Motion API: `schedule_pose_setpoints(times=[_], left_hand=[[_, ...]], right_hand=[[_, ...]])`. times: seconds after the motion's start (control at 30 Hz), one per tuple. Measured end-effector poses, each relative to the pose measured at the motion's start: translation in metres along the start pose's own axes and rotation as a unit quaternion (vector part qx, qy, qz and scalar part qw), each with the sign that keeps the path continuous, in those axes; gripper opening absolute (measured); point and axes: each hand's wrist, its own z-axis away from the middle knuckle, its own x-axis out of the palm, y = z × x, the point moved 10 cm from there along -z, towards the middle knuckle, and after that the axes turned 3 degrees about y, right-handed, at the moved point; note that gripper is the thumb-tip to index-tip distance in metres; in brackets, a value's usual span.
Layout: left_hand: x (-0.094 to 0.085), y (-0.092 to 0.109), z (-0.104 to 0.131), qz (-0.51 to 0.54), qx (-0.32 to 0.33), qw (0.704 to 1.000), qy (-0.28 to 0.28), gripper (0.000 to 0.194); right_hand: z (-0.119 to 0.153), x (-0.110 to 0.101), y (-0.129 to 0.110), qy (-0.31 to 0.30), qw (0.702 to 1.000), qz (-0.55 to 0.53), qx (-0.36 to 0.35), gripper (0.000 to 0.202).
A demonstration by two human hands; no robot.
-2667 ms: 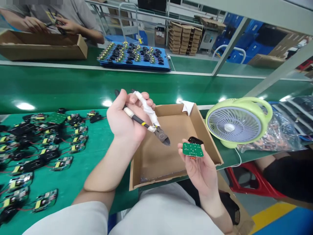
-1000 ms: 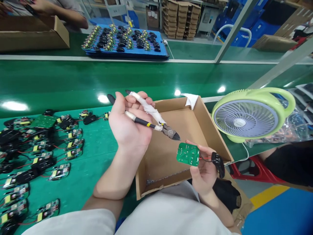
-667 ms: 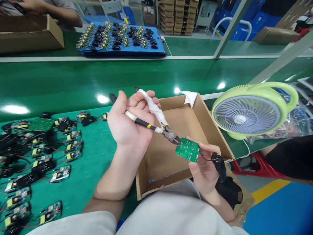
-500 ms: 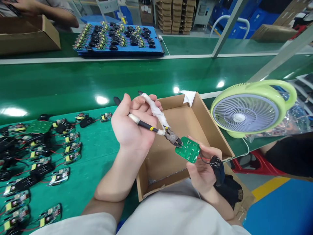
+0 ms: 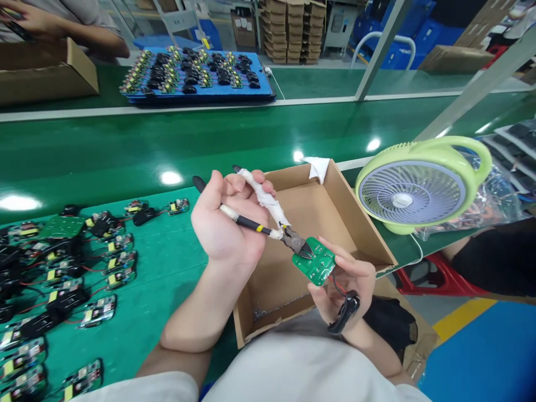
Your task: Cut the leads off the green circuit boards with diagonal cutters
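Lying palm up, my left hand (image 5: 230, 234) is wrapped round the handles of cutting pliers (image 5: 294, 242), one wrapped in white and the other black with yellow bands. The plier jaws rest at the upper left part of a green circuit board (image 5: 320, 269), solder side up. That board is pinched by its edges between the thumb and fingers of my right hand (image 5: 358, 279). From it, red and black wires run to a glossy black part (image 5: 347, 312) hanging by my right wrist. Both hands are over an open cardboard box (image 5: 310, 209).
Many boards with black parts (image 5: 98, 310) cover the green mat at left. A green fan (image 5: 412, 192) stands right of the box. Across the belt are a blue tray (image 5: 201, 96) of boards, another box (image 5: 81, 70) and a person's arm (image 5: 90, 36).
The board and my right hand have shifted slightly left and down, and the plier jaws now overlap the board more. The black part has swung left and turned. The view has shifted slightly.
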Motion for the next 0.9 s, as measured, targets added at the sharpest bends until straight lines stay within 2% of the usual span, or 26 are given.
schedule_pose_setpoints(times=[0.17, 0.4, 0.7, 0.9], left_hand=[[-0.002, -0.003, -0.004, 0.011, -0.012, 1.0, 0.016, 0.049], [-0.002, -0.001, -0.011, 0.032, -0.004, 0.999, 0.009, 0.047], [0.0, 0.006, -0.015, 0.031, 0.02, 0.999, -0.019, 0.047], [0.0, 0.007, -0.018, 0.036, 0.026, 0.999, -0.018, 0.048]], right_hand=[[0.003, 0.003, 0.0, -0.018, 1.0, -0.013, -0.01, 0.045], [0.004, 0.007, 0.008, -0.039, 0.997, -0.044, 0.04, 0.045], [0.014, 0.019, 0.018, -0.027, 0.99, -0.076, 0.119, 0.038], [0.014, 0.021, 0.018, -0.033, 0.989, -0.061, 0.133, 0.036]])
